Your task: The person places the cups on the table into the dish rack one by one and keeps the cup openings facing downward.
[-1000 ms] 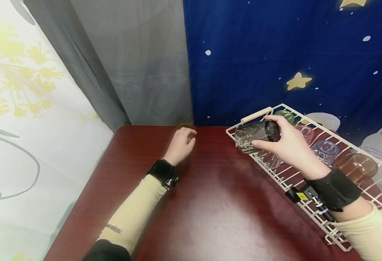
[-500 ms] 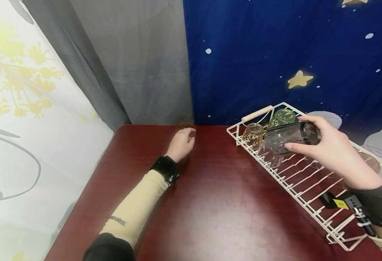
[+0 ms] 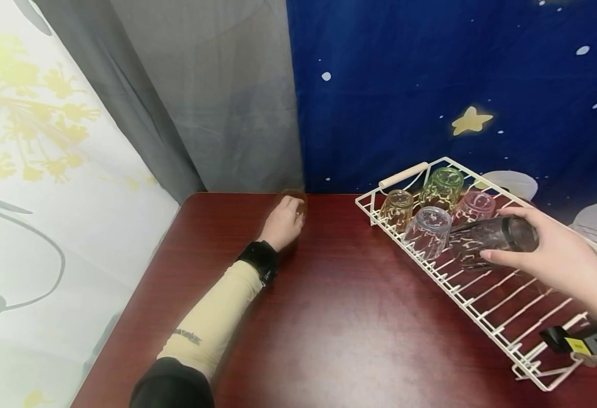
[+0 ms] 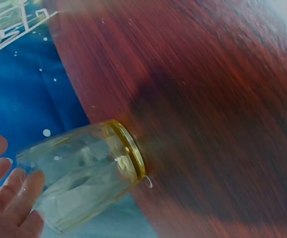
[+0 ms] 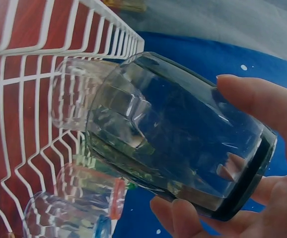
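Observation:
In the head view my right hand (image 3: 558,249) holds a dark grey-tinted glass (image 3: 499,241) tilted nearly level over the wire rack (image 3: 487,317). The right wrist view shows my thumb and fingers around the thick dark base end of that glass (image 5: 183,134), its mouth facing away from the palm. At the table's far edge my left hand (image 3: 283,221) rests at a yellow-tinted glass (image 3: 293,195). From the left wrist view, this glass (image 4: 84,173) stands with its yellow base on the table. The relaxed left fingers (image 4: 14,193) overlap its upper end.
Several glasses sit base-up in the rack: an amber glass (image 3: 397,209), a green glass (image 3: 442,190), a pink glass (image 3: 474,208) and a clear glass (image 3: 428,232). The rack's wooden handle (image 3: 404,175) rises at its far end. Curtains (image 3: 369,96) hang behind the table (image 3: 329,328).
My right hand has moved right and slightly down along the rack with the dark glass, uncovering the amber, green, pink and clear glasses. The left hand stays at the yellow-tinted glass.

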A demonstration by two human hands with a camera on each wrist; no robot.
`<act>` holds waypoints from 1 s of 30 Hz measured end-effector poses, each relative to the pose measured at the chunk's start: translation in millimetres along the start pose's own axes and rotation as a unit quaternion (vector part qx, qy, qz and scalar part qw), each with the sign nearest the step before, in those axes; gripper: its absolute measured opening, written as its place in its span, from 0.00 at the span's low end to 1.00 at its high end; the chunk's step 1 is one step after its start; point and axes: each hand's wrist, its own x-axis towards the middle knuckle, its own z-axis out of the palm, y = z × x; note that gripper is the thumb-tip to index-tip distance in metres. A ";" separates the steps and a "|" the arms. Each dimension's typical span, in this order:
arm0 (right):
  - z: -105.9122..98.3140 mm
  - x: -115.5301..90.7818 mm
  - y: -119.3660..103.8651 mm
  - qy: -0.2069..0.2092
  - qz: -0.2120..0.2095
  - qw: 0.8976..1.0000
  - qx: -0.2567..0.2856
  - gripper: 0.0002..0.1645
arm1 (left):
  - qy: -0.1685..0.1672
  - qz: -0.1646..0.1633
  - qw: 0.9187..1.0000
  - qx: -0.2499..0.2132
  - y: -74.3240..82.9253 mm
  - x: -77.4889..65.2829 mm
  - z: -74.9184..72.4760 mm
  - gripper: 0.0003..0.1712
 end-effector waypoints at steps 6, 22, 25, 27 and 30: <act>10.7 2.2 10.1 -0.021 -0.015 1.000 -0.016 0.53 | -0.009 0.002 0.998 0.061 -5.4 1.5 8.7 0.19; 30.8 14.4 15.1 -0.088 -0.056 0.993 -0.047 0.55 | -0.026 0.009 0.991 0.132 -7.4 2.9 17.1 0.24; 33.5 16.4 15.1 -0.097 -0.059 0.992 -0.049 0.55 | -0.023 0.017 0.988 0.151 -6.5 3.4 17.9 0.22; 35.6 17.9 15.4 -0.104 -0.062 0.991 -0.052 0.55 | -0.021 0.022 0.986 0.161 -5.9 3.9 18.1 0.19; 38.6 19.5 15.4 -0.112 -0.063 0.990 -0.053 0.55 | -0.016 0.029 0.985 0.170 -4.8 5.1 17.3 0.13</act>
